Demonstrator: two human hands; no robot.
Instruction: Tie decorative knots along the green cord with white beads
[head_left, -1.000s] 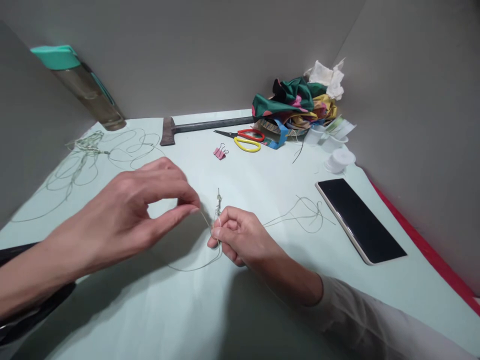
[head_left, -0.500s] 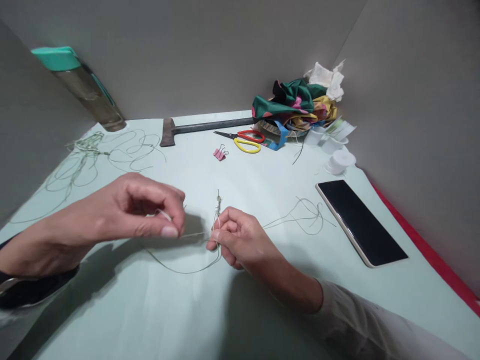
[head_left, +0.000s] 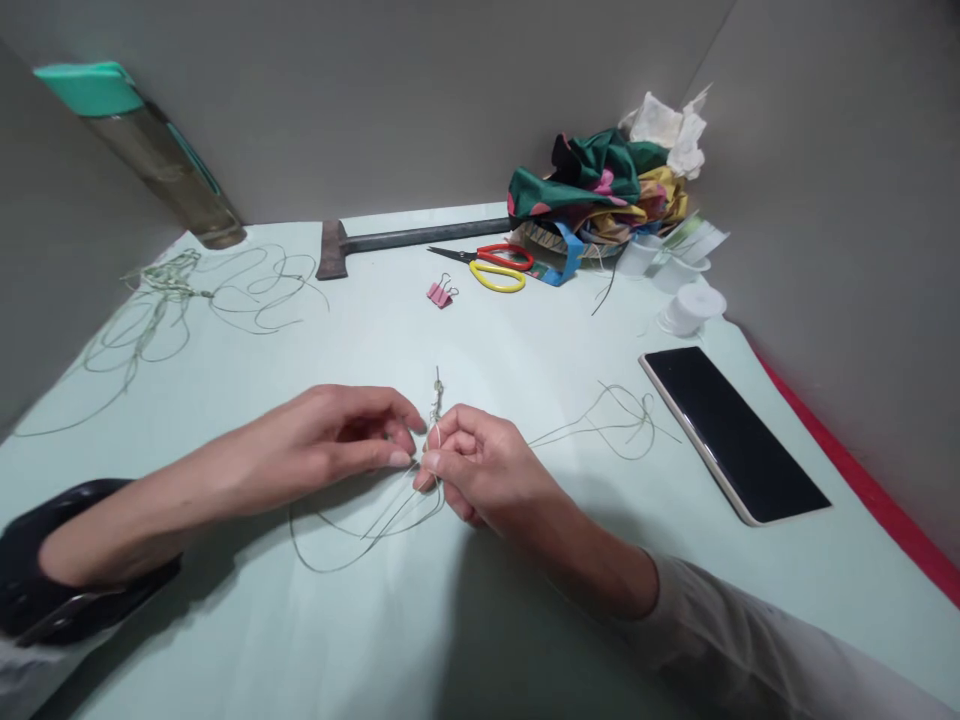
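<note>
My right hand pinches thin pale green cord between thumb and fingertips. A short knotted piece of the cord, with a small bead-like bit on it, stands out above these fingers. Loose strands hang in loops below and to the left of the pinch, and others trail to the right. Close beside it on the left, my left hand has its thumb and index finger apart, their tips near the cord; no held strand shows between them.
Behind the hands lie a hammer, red-and-yellow-handled scissors and a pink binder clip. A phone and white spools sit right, near bunched fabric. Left are tangled cord and a bottle.
My left hand has come right and nearer to my right hand, letting go of the strand it pulled. That strand now hangs in a slack loop. My right hand keeps its pinch.
</note>
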